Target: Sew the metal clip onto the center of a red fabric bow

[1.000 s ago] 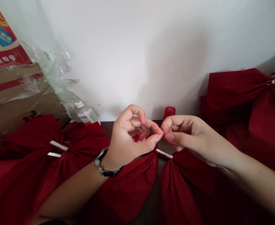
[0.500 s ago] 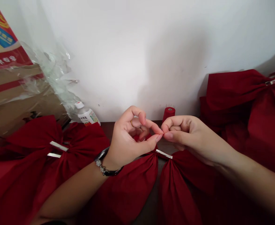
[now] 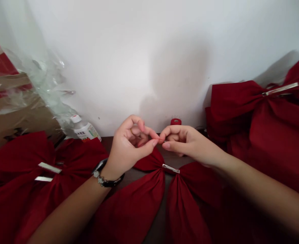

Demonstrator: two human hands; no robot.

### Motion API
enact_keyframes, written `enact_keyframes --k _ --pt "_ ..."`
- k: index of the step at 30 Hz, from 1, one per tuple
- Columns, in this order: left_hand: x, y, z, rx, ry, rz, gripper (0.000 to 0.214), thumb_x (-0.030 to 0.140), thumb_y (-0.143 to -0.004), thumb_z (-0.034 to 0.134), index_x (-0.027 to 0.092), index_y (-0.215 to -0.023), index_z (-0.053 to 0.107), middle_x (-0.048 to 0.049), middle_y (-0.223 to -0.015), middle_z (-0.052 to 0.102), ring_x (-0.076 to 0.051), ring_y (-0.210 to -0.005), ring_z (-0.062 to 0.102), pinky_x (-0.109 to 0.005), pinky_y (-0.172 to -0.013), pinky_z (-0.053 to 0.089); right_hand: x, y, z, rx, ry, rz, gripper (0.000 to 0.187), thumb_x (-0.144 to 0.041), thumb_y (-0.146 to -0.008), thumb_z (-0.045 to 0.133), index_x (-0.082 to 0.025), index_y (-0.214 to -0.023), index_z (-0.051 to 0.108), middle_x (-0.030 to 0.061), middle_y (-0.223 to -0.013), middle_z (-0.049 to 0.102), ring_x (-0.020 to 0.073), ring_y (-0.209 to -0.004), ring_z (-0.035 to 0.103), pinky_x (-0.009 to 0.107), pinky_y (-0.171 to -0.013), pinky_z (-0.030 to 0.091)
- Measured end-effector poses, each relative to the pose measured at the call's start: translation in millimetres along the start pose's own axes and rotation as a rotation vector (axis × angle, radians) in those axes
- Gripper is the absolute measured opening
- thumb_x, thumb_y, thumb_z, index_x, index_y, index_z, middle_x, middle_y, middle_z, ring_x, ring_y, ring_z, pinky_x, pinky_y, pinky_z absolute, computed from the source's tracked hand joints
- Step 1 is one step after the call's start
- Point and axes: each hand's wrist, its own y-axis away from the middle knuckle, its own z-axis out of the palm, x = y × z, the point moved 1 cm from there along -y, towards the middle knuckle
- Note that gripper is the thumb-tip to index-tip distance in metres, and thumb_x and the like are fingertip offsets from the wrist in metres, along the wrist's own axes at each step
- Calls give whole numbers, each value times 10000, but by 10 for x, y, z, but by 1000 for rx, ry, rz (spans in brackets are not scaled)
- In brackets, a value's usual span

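Your left hand (image 3: 129, 149) and right hand (image 3: 190, 142) were nearly tip to tip above the counter (image 3: 159, 218). Right: thumb and forefinger pinching a thin sliver (image 3: 164, 141), possibly a needle, too small and blurred to call. Its long axis ran roughly sideways, from the right fingertips toward the left ones. Left: thumb and forefinger pressed together just beside the sliver's end, couldn't tell what sat between them; other fingers curled.

Red fabric bow (image 3: 186, 203) lay on the counter below both hands, tails toward you. Its silver hair clip (image 3: 171, 168) ran left to right, right end slightly nearer you, and sat lower and a little right of the pinch, so your right fingertips were the nearer. Red thread spool (image 3: 176, 122), fine pins sticking up from it, stood just beyond your right hand. More clipped bows (image 3: 271, 132) were piled off to the right.
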Motion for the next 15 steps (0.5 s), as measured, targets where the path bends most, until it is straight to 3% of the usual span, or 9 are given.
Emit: enact_keyframes --k 3,7,15 --pt "-76 -88 -89 75 -60 12 320 122 -692 693 203 -807 406 16 -718 669 -48 -476 470 -178 -460 362 57 -99 -105 26 95 -42 186 -290 -814 623 -116 -870 585 -81 -511 367 28 -450 281 180 -432 197" --pt "-137 -174 -205 154 -189 67 283 131 -693 694 196 -799 440 9 -753 665 -37 -451 389 -189 -463 348 139 -188 -281 106 103 -66 257 -372 -827 605 -117 -838 580 -52 -572 423 34 -477 310 184 -441 205" --pt "-162 -201 -284 108 -398 85 163 145 -745 653 192 -811 511 -15 -808 635 -74 -534 399 -221 -512 360 87 -157 -393 238 114 -125 266 -400 -817 630 -137 -831 596 -57 -537 390 44 -462 318 195 -435 220"
